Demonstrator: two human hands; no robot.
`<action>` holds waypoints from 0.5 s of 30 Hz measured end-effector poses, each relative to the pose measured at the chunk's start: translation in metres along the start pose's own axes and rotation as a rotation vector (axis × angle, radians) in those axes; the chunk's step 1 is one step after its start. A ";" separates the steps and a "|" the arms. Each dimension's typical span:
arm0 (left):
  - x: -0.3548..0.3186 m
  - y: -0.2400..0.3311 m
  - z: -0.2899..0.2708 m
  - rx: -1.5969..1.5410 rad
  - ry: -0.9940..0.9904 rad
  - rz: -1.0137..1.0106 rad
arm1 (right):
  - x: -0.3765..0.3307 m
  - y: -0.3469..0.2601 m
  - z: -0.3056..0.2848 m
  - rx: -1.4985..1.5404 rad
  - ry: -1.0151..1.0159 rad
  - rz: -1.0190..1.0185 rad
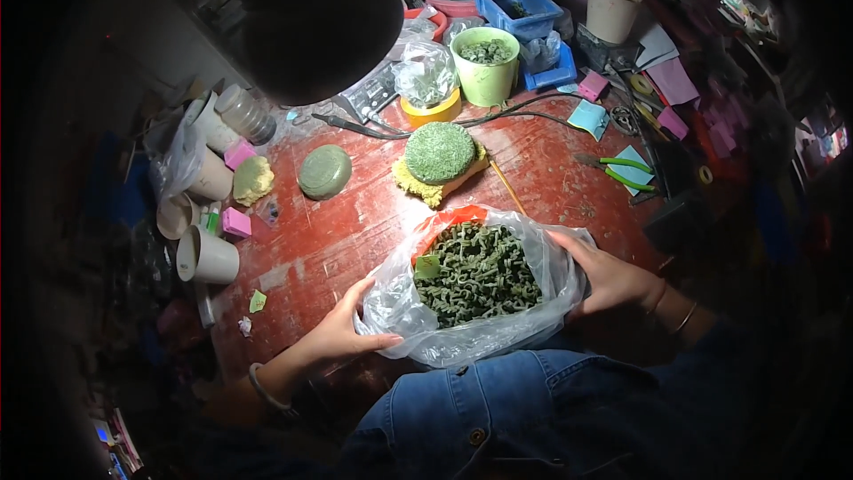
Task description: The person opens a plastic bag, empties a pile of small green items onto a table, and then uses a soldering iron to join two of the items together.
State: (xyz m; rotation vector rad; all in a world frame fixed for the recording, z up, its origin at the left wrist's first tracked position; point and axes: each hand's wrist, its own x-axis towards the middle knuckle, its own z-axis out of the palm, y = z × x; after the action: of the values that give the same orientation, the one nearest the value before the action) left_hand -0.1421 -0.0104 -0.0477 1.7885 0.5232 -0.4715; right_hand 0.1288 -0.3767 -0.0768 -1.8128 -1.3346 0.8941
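A clear plastic bag (400, 307) lies wide open at the table's near edge, close against my denim jacket. Heaped inside are many small dark green curled pieces (484, 276), whose kind I cannot make out, with a small yellow-green paper tag (427, 267) on top. Red-orange material (444, 220) shows along the bag's far rim. My left hand (351, 324) grips the bag's left side, thumb toward the front. On the other side, my right hand (609, 276) holds the plastic, its thumb along the rim and its other fingers mostly hidden.
Beyond the bag, a speckled green disc (440, 153) rests on a yellow sponge (413, 182). A smooth green disc (325, 172) lies farther left. Green-handled pliers (627, 163) are at right, a light green bucket (486, 62) behind. A dark lamp head (311, 27) overhangs the far left.
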 end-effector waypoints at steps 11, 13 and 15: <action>-0.015 0.013 0.041 -0.817 -0.061 -0.131 | 0.009 0.004 0.046 -0.168 0.343 -0.076; -0.016 0.015 0.045 -0.825 -0.026 -0.122 | 0.012 0.003 0.052 -0.139 0.387 -0.074; -0.018 0.016 0.046 -0.879 -0.036 -0.082 | 0.015 0.001 0.059 -0.115 0.412 -0.071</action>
State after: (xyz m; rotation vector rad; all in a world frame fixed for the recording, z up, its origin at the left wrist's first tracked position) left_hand -0.1495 -0.0603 -0.0370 0.9173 0.6507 -0.2604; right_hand 0.0832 -0.3546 -0.1098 -1.8958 -1.1927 0.3816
